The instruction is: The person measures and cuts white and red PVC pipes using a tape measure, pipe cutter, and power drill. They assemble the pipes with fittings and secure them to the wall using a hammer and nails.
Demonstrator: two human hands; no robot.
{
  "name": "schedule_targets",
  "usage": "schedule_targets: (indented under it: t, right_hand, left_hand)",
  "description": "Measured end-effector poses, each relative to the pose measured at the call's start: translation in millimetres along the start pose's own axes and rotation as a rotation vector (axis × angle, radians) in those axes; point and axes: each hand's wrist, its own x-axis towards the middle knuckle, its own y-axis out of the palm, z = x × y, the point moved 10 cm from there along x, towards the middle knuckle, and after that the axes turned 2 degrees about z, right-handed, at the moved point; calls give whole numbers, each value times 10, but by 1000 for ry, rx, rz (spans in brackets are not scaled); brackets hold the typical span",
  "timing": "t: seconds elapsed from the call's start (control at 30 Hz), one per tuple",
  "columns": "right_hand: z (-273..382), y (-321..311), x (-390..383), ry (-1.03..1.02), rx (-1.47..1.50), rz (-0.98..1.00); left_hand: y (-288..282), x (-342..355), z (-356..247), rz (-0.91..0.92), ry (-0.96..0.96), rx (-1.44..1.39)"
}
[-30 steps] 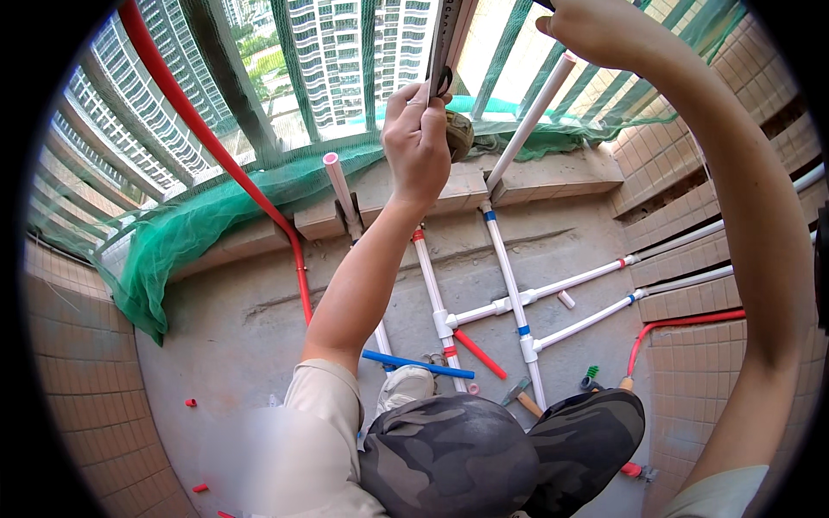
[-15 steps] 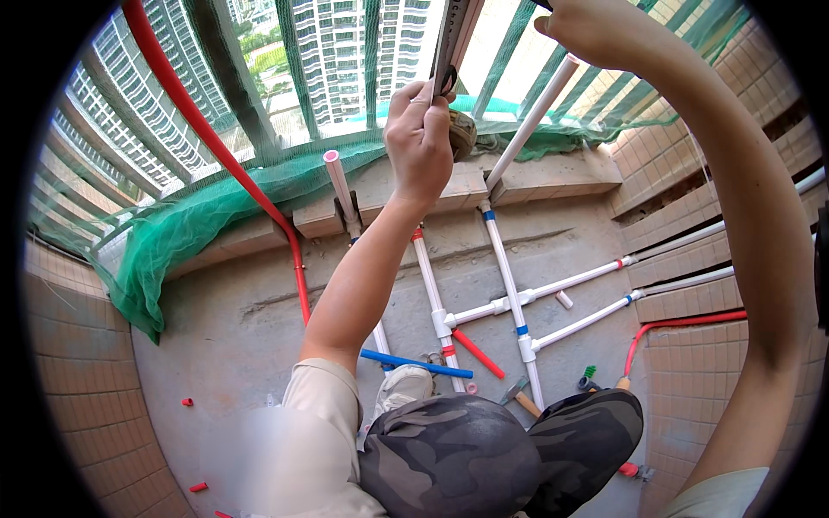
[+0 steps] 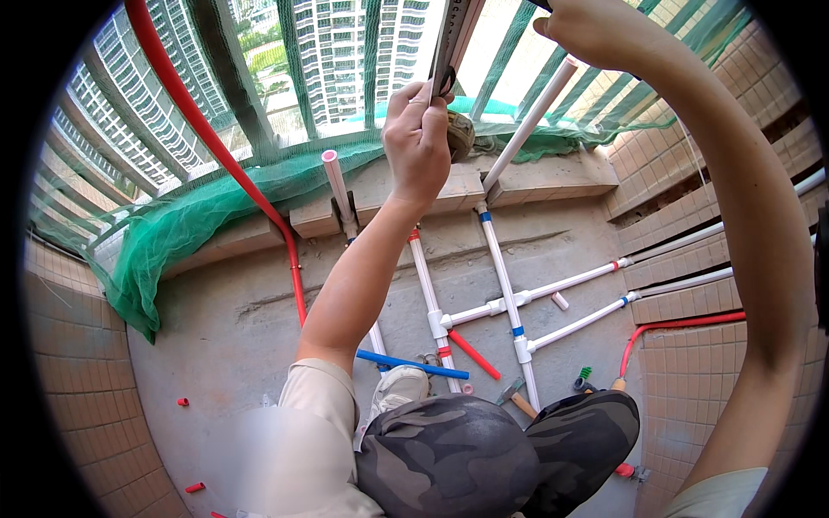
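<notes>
My left hand [image 3: 418, 142] is closed, fingers pinched on the lower end of a tape measure's flat pale blade [image 3: 445, 43] with dark marks. The blade runs up along a pale pinkish upright pipe [image 3: 469, 30] and leaves the top edge. A small black loop sits at the fingertips, and a round brownish thing [image 3: 461, 136] shows behind the hand. My right hand [image 3: 596, 36] is raised at the top right, fingers curled by the dark edge of something mostly cut off by the frame. Below it a white upright pipe [image 3: 534, 121] leans in view.
White pipes [image 3: 496, 259] with red and blue bands cross the concrete floor [image 3: 216, 345]. A blue pipe [image 3: 413, 363], a red pipe piece [image 3: 474, 355] and a hammer [image 3: 518, 397] lie near my feet. Green netting [image 3: 142, 276] hangs along the railing; a red pipe [image 3: 216, 147] rises left.
Both hands keep nearly the same pose. The view has shifted slightly, so the floor and pipes appear a little further left.
</notes>
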Motion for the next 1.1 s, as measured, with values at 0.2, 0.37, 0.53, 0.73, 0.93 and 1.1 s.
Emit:
schedule_targets:
  t: [0.2, 0.37, 0.53, 0.73, 0.93, 1.1]
  right_hand:
    - [29, -11, -13, -38, -18, -8]
    - [10, -1, -2, -28, -2, -8]
    - [14, -9, -6, -49, -2, -30]
    - [12, 1, -1, -41, 14, -20]
    - [30, -6, -31, -15, -2, -3]
    - [13, 0, 10, -51, -10, -41]
  left_hand:
    - [0, -1, 27, -7, 0, -3]
    - [6, 1, 9, 9, -20, -11]
    - [14, 1, 15, 6, -28, -31]
    - [2, 6, 1, 8, -17, -13]
    - [11, 4, -5, 7, -17, -14]
    - [8, 4, 24, 13, -26, -25]
